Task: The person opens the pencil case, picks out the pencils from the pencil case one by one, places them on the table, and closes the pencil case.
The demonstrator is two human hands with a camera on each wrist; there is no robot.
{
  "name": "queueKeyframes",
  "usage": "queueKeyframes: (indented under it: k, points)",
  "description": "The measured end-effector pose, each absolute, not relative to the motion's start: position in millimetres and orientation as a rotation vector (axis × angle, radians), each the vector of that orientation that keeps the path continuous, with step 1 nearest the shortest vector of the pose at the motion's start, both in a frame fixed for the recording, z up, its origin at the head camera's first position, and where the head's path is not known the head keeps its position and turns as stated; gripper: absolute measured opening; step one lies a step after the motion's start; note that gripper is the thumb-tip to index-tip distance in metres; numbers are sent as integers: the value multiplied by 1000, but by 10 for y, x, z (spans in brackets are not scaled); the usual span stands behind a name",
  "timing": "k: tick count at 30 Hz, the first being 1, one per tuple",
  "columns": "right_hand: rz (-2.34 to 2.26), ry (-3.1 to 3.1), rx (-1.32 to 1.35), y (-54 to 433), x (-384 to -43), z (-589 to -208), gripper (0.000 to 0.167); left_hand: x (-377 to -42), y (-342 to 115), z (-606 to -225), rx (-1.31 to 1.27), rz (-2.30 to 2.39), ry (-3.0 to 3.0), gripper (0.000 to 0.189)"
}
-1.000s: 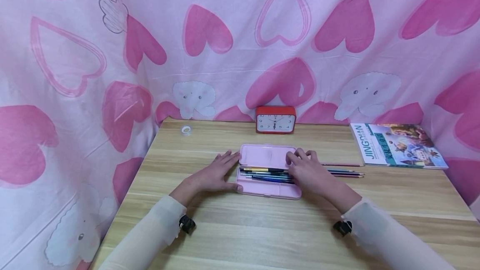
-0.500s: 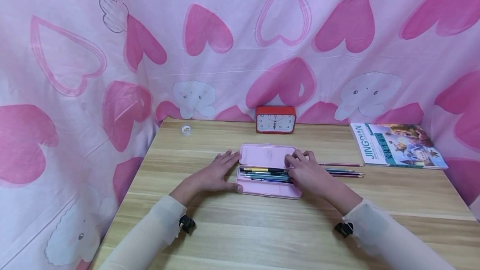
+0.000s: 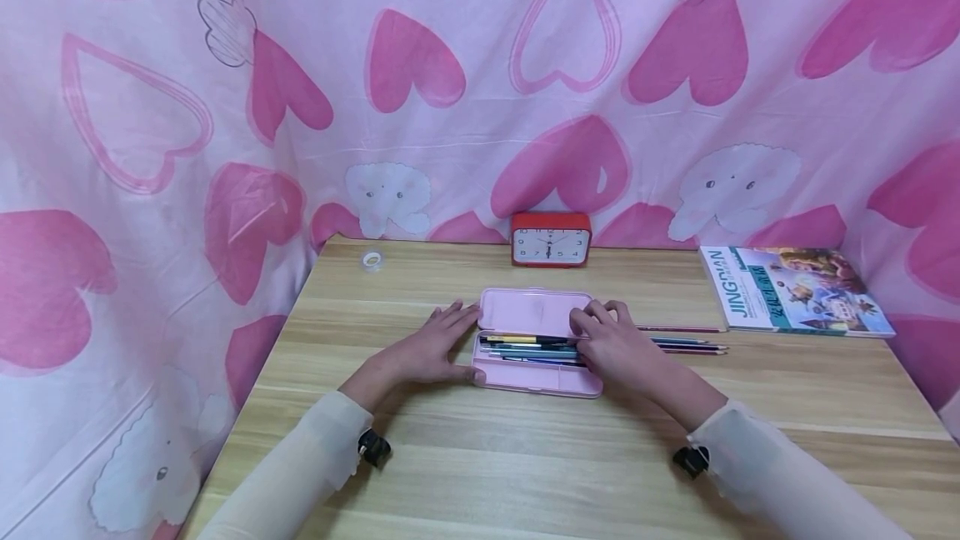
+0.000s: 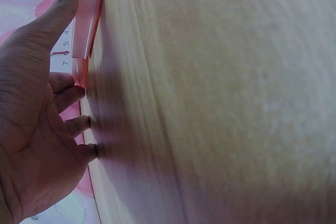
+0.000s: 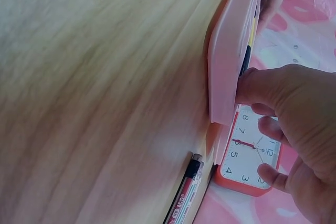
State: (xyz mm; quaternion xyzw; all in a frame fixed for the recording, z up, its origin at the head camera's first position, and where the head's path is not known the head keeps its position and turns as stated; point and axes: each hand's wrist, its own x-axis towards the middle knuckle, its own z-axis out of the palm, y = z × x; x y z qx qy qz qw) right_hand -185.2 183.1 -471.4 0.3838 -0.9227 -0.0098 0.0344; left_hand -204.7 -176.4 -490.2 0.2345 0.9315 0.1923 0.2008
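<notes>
A pink pencil case lies unfolded on the table, its lid on the far side. Several pens lie lengthwise in it, among them a yellow and black pen. My left hand spans the case's left end, thumb at the near corner and straight fingers towards the lid's edge. Over the right end my right hand reaches in with bent fingers, covering the pens' right ends. The right wrist view shows its thumb inside the rim beside a black pen end; any pinch is hidden.
Several pencils lie on the table right of the case. A red alarm clock stands behind it. At the far right is a book, and a small clear roll of tape sits at the back left. A heart-patterned curtain hangs behind.
My right hand has shifted slightly to the left, and the pens have moved a little inside the case, with more of the yellow pen's black end showing. The left hand stays put.
</notes>
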Motion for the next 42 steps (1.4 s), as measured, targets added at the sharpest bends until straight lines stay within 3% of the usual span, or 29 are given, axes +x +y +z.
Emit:
queueKeyframes:
  k: [19, 42]
  points:
    - [106, -2774, 1153, 2061, -1864, -4694, 34, -2059, -1759, -4901, 656, 535, 2595, 122]
    - [125, -2721, 1063, 2605, -1806, -4694, 31, -2044, -1759, -4899, 652, 547, 2598, 121]
